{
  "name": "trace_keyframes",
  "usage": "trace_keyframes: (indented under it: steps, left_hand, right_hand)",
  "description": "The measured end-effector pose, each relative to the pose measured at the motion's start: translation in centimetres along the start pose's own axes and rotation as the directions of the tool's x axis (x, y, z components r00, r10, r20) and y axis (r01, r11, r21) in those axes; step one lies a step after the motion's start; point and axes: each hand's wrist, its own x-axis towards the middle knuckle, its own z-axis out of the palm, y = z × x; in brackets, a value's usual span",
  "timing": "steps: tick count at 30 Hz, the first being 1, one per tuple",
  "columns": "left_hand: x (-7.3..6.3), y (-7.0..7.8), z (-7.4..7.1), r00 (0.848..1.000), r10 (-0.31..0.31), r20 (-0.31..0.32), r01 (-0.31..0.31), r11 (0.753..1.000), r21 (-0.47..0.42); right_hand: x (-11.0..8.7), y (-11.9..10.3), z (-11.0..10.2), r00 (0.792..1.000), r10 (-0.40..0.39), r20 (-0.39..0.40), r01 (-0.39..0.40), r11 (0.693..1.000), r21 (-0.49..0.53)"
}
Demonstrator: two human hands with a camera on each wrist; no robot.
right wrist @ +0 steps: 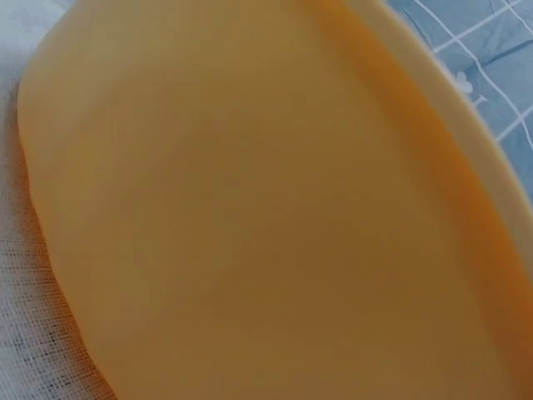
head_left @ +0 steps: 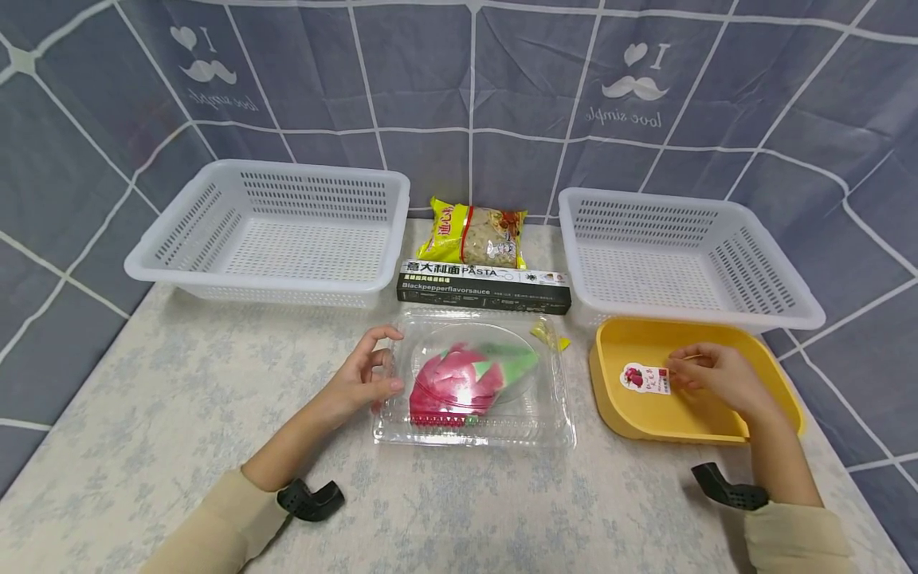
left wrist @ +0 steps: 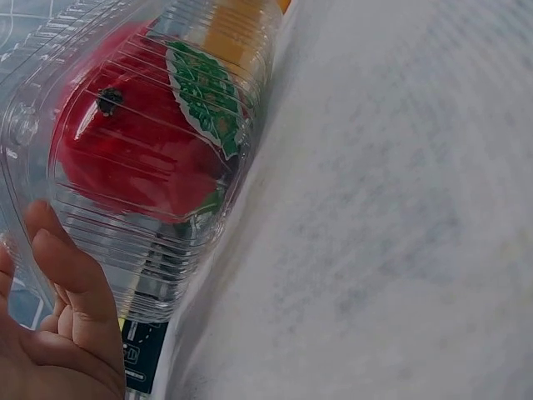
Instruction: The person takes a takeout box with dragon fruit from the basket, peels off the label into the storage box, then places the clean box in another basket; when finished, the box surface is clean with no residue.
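Observation:
My left hand (head_left: 362, 375) rests at the left edge of a clear plastic clamshell box (head_left: 552, 399), thumb and forefinger spread and touching its rim. Inside the box lies a pink dragon fruit (head_left: 452, 379) with green leafy tips; the left wrist view shows its red side (left wrist: 133, 133) through the ribbed plastic. Over the yellow tub (head_left: 624, 426), my right hand (head_left: 717, 379) pinches the right end of a small white label (head_left: 645, 379) printed with a dragon fruit. Only the tub's yellow wall (right wrist: 250, 200) fills most of the right wrist view; hand and label are out of it.
White perforated baskets stand at the back left (head_left: 265, 283) and back right (head_left: 688, 311). Between them lie a black-and-white pasta box (head_left: 484, 291) and a yellow bag of pasta (head_left: 476, 235). A small yellow piece (head_left: 551, 336) shows by the clamshell's upper right corner.

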Motion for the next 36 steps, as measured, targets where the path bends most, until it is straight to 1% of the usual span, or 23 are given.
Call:
trace_keyframes:
  steps: [4, 8, 13, 15, 18, 21, 23, 25, 30, 33, 35, 36]
  left_hand:
    - [0.0, -0.1, 0.0, 1.0, 0.022, 0.005, -0.022, 1.0, 0.015]
    - [0.0, -0.2, 0.0, 0.999, 0.037, -0.004, -0.037, 0.999, 0.037]
    - [0.0, -0.1, 0.1, 0.999, 0.042, -0.018, -0.041, 0.997, 0.061]
    - [0.0, -0.1, 0.2, 0.999, 0.045, -0.028, -0.043, 0.997, 0.071]
    - [0.1, -0.1, 0.4, 0.997, 0.051, -0.049, -0.046, 0.994, 0.097]
    - [0.2, -0.1, 0.7, 0.996, 0.059, -0.07, -0.051, 0.992, 0.113]
    - [0.2, -0.1, 0.9, 0.994, 0.068, -0.08, -0.058, 0.991, 0.12]
    - [0.2, -0.1, 1.1, 0.993, 0.08, -0.091, -0.068, 0.99, 0.122]
    - [0.3, 0.0, 1.5, 0.988, 0.101, -0.114, -0.086, 0.988, 0.128]
    - [0.3, 0.0, 1.6, 0.986, 0.108, -0.126, -0.092, 0.987, 0.128]
    - [0.4, 0.0, 1.7, 0.985, 0.109, -0.13, -0.093, 0.988, 0.124]
    - [0.4, 0.0, 1.8, 0.985, 0.11, -0.131, -0.094, 0.988, 0.119]
  right_hand:
    - [-0.1, -0.1, 0.0, 1.0, -0.004, 0.008, 0.004, 0.999, -0.054]
    - [-0.3, -0.3, 0.0, 1.0, -0.023, -0.011, 0.022, 0.994, -0.11]
    - [-0.6, -0.5, -0.2, 0.996, -0.053, -0.066, 0.046, 0.994, -0.099]
    - [-0.7, -0.5, -0.2, 0.993, -0.068, -0.1, 0.062, 0.996, -0.068]
    - [-0.8, -0.3, -0.4, 0.984, -0.09, -0.157, 0.097, 0.995, 0.035]
    - [-0.9, -0.1, -0.6, 0.97, -0.114, -0.213, 0.149, 0.976, 0.158]
    - [-1.0, -0.1, -0.7, 0.961, -0.133, -0.242, 0.185, 0.96, 0.209]
    - [-1.1, -0.1, -0.9, 0.954, -0.137, -0.267, 0.199, 0.955, 0.219]
    - [-1.5, -0.5, -1.2, 0.942, -0.127, -0.311, 0.193, 0.962, 0.193]
    - [-1.7, -0.8, -1.5, 0.929, -0.126, -0.348, 0.201, 0.961, 0.191]
    - [-1.7, -1.0, -1.8, 0.917, -0.111, -0.383, 0.22, 0.942, 0.255]
    - [-1.6, -1.1, -2.0, 0.909, -0.094, -0.406, 0.23, 0.925, 0.302]
